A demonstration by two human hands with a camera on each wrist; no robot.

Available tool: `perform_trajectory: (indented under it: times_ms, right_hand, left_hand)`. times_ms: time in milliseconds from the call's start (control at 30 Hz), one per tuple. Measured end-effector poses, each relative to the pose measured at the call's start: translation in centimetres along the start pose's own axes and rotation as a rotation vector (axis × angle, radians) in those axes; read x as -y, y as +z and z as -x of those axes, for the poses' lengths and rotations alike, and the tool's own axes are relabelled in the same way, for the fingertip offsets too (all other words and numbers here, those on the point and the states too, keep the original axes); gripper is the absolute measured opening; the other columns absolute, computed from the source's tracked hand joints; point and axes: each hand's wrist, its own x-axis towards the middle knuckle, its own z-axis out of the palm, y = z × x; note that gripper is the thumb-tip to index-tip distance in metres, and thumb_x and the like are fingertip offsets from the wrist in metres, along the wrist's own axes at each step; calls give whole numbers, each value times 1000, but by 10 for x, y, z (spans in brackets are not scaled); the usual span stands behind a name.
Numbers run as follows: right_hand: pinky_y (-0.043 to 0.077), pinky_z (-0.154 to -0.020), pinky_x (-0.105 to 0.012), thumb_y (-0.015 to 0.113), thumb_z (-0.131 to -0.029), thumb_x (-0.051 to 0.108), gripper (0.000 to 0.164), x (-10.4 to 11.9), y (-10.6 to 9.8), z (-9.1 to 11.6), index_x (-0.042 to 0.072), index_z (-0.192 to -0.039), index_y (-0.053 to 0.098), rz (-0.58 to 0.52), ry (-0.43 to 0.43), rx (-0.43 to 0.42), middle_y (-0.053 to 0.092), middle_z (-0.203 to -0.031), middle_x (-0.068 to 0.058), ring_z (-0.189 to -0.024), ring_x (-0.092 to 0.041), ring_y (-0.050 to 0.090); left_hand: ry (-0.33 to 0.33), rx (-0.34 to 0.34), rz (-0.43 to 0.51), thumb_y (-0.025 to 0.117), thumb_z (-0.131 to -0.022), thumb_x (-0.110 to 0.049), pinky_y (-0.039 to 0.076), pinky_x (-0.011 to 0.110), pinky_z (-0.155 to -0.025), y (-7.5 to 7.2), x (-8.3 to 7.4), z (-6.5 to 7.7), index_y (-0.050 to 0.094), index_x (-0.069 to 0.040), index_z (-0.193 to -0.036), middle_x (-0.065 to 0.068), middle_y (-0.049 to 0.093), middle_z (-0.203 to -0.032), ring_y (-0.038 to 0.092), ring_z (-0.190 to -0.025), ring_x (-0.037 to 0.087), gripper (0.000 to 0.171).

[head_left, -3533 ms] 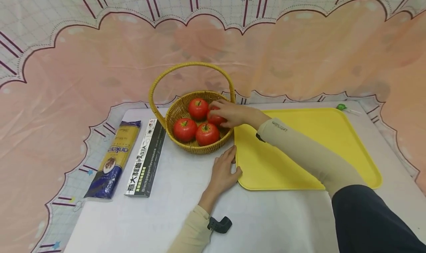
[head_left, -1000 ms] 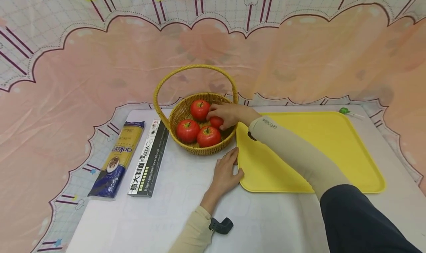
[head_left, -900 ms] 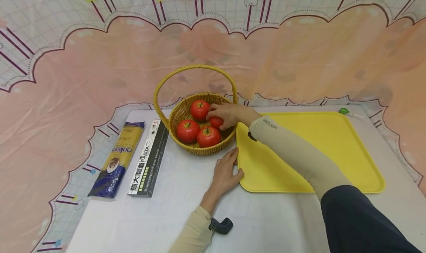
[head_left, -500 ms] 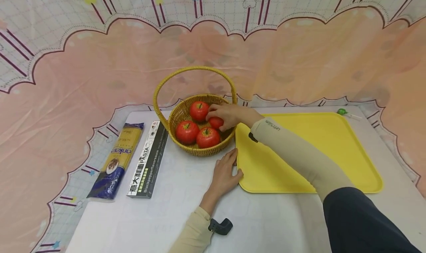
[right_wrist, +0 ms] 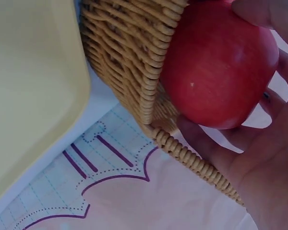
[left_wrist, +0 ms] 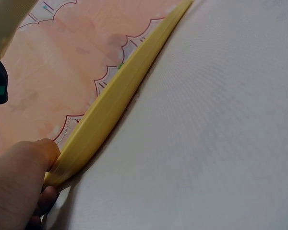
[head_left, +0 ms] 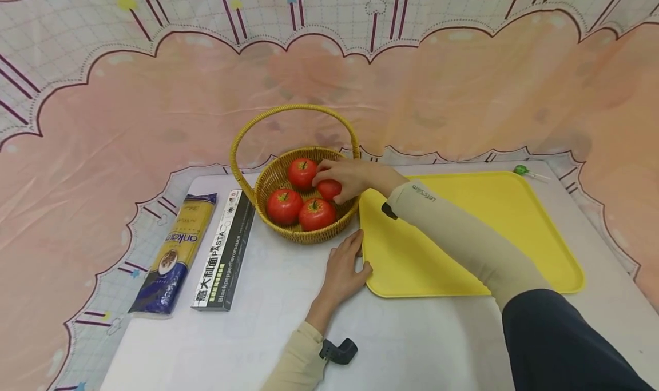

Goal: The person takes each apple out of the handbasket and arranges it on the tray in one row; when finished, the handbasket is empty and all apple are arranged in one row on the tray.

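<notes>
A yellow wicker basket (head_left: 309,236) with a tall handle holds red apples. My right hand (head_left: 344,178) grips the apple (head_left: 328,190) on the basket's right side. In the right wrist view, fingers and thumb curl round that apple (right_wrist: 221,67), beside the woven rim. Three other apples, one of them at the front (head_left: 317,214), lie next to it. My left hand (head_left: 342,271) is at the near left corner of the yellow tray (head_left: 437,254). The left wrist view has its thumb against the tray's edge (left_wrist: 101,120) and fingers low beside it, partly hidden.
Left of the basket lie a black and white pasta box (head_left: 224,251) and a yellow and blue pasta packet (head_left: 175,254). A small green-topped item (head_left: 530,172) lies behind the tray. A patterned cloth (head_left: 206,111) hangs behind the white table (head_left: 412,345).
Compared with the oldest frame, my right hand covers more of the apple it grips. My left hand stays at the tray's corner. The head view has shifted slightly.
</notes>
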Motion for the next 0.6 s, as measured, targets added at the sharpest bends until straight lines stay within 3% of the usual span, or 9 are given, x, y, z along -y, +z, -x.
perform_trajectory:
  times_ms: [600]
  right_hand:
    - [41,-100,-43,62,-81,27,52,5,-4,23,22,-132,53,-18,-24,-37,40,-140,-6,-119,-26,48]
  left_hand:
    - [-9,22,-15,57,-81,-21,36,32,-83,0,0,0,42,-6,-142,8,47,-142,53,-108,17,65]
